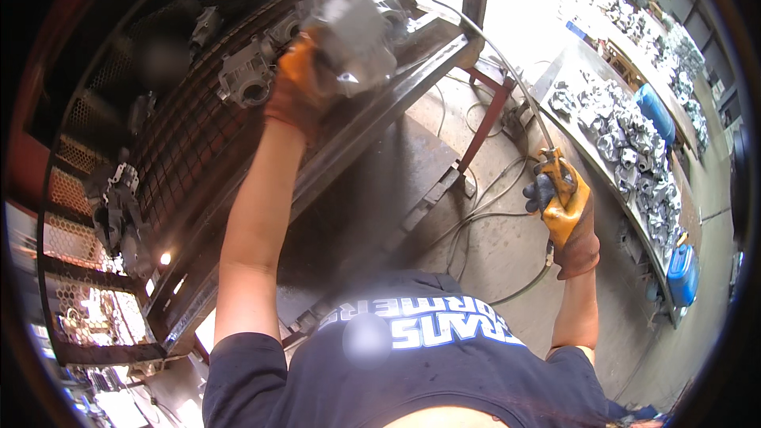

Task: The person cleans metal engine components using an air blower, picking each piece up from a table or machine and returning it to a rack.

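Observation:
My left hand (300, 83), in an orange and brown glove, is closed on a grey metal casting (358, 36) at the upper middle. That casting is smeared by motion, so its detail does not show. It is held above the edge of a dark metal bench with a mesh top (178, 123). Another casting (247, 75) with a round bore lies on the mesh beside my left wrist. At the right, my gloved right hand (572, 214) is wrapped round an air blow gun. The long thin nozzle (527, 97) of the gun reaches up and left toward the bench's far end.
A hose (523, 293) runs below my right hand, and more hoses (468, 226) loop over the floor. Beyond a red metal leg (485, 127), a long table carries many castings (626, 139) and a blue container (655, 115). Another blue container (682, 276) stands nearer.

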Tool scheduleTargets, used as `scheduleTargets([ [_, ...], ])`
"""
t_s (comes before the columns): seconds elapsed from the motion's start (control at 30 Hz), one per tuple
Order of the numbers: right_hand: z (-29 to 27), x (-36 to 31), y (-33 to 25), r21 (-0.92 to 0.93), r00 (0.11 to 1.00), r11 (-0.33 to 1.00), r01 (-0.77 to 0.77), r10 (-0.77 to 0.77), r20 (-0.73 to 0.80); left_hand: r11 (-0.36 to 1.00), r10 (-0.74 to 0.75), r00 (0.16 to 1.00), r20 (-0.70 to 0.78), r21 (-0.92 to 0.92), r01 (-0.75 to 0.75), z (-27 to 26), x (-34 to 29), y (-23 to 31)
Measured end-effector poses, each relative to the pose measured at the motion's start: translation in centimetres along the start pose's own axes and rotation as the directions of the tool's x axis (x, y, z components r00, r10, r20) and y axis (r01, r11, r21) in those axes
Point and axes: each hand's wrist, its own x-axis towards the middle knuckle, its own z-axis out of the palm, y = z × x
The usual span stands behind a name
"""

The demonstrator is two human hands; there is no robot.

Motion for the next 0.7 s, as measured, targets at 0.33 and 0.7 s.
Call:
scheduleTargets([
  [0.33, 0.3, -0.5, -1.4, 0.147, 1.0, 0.989, -0.019, 0.02, -0.003, 0.983, 0.151, 0.908, -0.392, 0.154, -0.097, 13.6, -2.2, 8.2],
  [0.7, -2.3, -1.3, -2.0, 0.096, 0.999, 0.995, -0.029, 0.032, -0.037, 0.563, 0.051, 0.997, 0.051, 0.823, -0.071, 20.4, -2.0, -0.3],
])
